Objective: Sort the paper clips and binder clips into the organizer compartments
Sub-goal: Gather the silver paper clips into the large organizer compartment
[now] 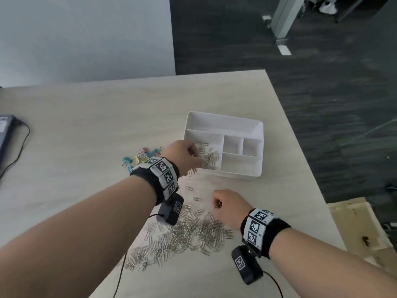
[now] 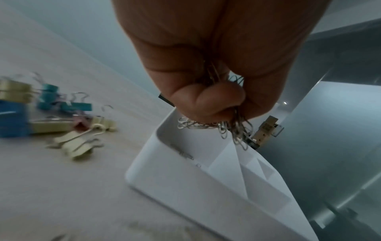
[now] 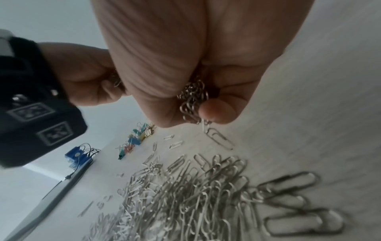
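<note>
The paper clips (image 2: 230,128) I clench in my left hand (image 1: 182,155) hang just above the organizer (image 1: 255,168)'s near-left compartment, straight below. My right hand (image 1: 227,206) grips another bunch by the loose pile (image 1: 182,235); binder clips (image 1: 141,158) lie left on the pale tabletop (image 1: 86,125).

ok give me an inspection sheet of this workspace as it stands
surface: pale wood table, bare beyond the clips.
job's things: white organizer, paper clips only in its left compartment; big clip pile loose on the table; binder clips in a heap left of the organizer.
clutter: dark device at the left edge.
grippers: left hand holds a bunch of clips over the organizer; right hand holds a bunch above the pile.
cables: black lead from the device; wrist camera leads.
surroundings: grey wall, dark carpet, wooden board on the floor.
</note>
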